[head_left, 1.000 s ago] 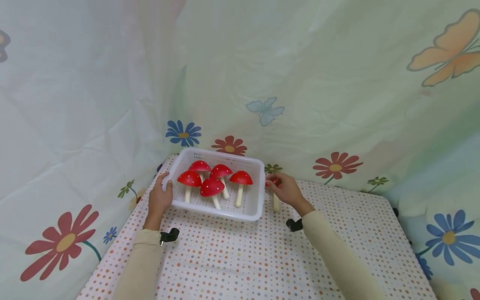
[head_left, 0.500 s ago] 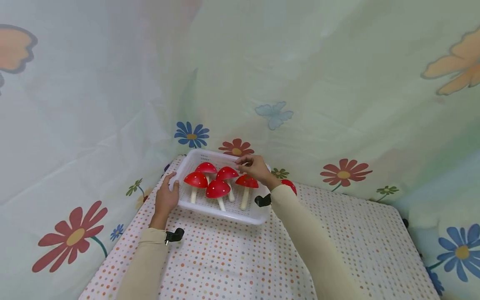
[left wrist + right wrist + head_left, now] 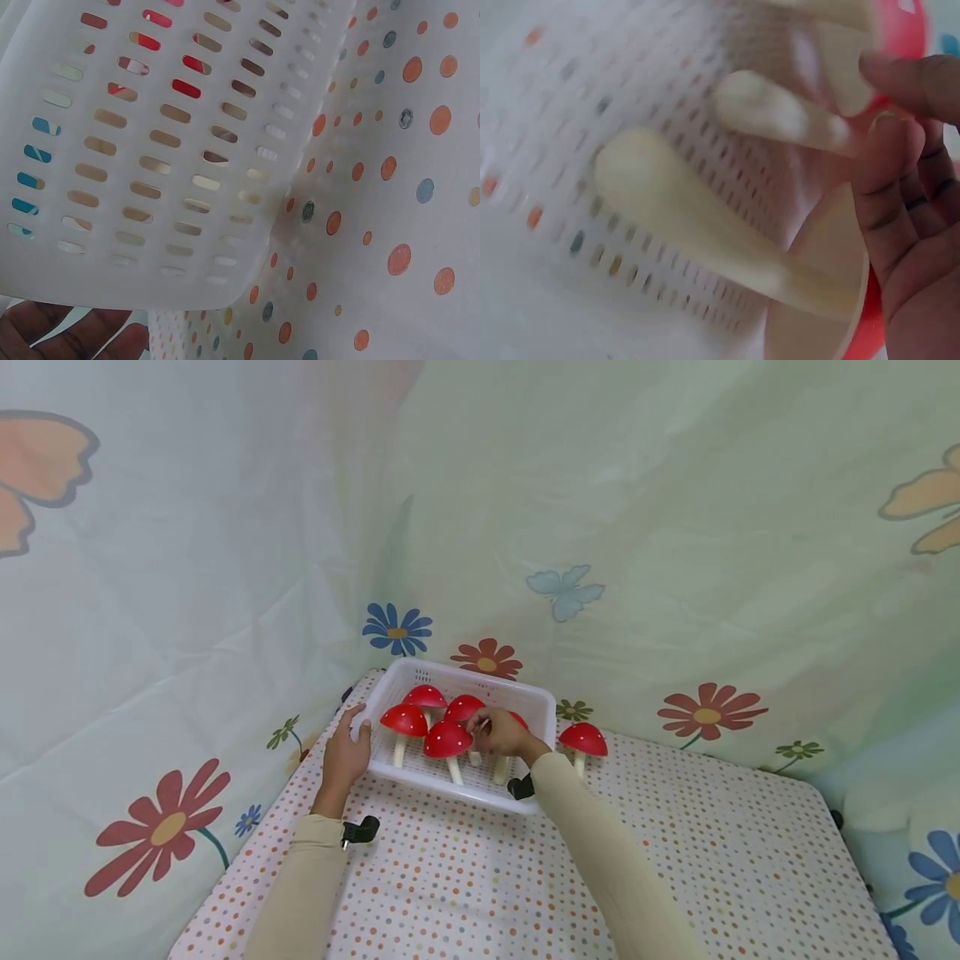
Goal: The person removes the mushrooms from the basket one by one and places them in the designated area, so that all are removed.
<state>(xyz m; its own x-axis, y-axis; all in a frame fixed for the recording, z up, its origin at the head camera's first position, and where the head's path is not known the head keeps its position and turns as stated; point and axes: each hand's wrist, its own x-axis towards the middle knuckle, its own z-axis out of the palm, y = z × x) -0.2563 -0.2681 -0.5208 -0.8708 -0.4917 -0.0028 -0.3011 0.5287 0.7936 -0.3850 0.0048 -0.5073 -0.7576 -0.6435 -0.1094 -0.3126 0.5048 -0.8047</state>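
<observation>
A white slotted plastic basket (image 3: 525, 693) holds several toy mushrooms with red, white-dotted caps and cream stems. My left hand (image 3: 347, 760) grips its left end; in the left wrist view the fingers (image 3: 71, 334) show beside the basket's end wall (image 3: 150, 289). Inside the basket, my right hand (image 3: 498, 732) has thumb and fingertip pinched at the cap rim of a front toy mushroom (image 3: 448, 739). The right wrist view shows this cap (image 3: 844, 71) against the fingertips, with another stem (image 3: 697, 214) below them. The right hand partly hides the rightmost mushroom (image 3: 501, 770).
Another toy mushroom (image 3: 583, 741) is on the dotted tablecloth (image 3: 450, 877), just right of the basket. A flower-printed curtain (image 3: 637, 610) rises behind the table and along its left side.
My right hand let go of the mushroom right of the basket, then moved left over the basket and down among the mushrooms. The left hand keeps its grip. The head view has shifted slightly.
</observation>
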